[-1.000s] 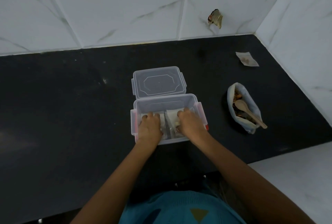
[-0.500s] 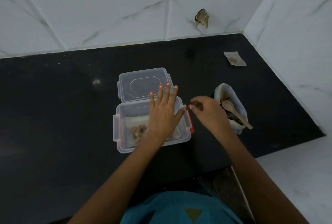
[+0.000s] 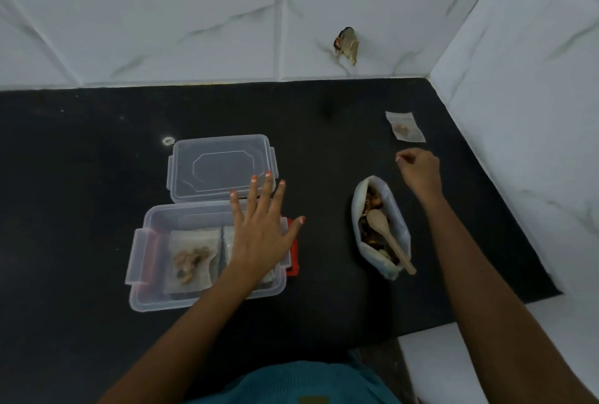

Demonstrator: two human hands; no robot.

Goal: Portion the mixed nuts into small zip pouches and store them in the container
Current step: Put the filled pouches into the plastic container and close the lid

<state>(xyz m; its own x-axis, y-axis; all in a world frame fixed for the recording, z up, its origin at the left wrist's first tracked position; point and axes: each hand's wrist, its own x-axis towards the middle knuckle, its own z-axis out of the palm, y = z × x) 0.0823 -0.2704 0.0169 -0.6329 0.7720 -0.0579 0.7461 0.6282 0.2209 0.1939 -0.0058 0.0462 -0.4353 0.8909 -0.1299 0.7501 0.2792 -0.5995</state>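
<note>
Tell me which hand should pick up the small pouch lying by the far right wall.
Right. The right hand hovers just short of that pouch, fingers curled. The left hand is spread flat over the container, farther away.

Clear open container (image 3: 188, 214) w/ nut-filled pouch (image 3: 191, 261) inside, lid (image 3: 223, 167) flat behind; open nut bag (image 3: 397, 225) w/ spoon (image 3: 385, 235) right, loose pouch (image 3: 405, 126) beyond.

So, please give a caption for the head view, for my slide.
Left hand spread above the open container; right hand close to a filled pouch on the counter.
</note>
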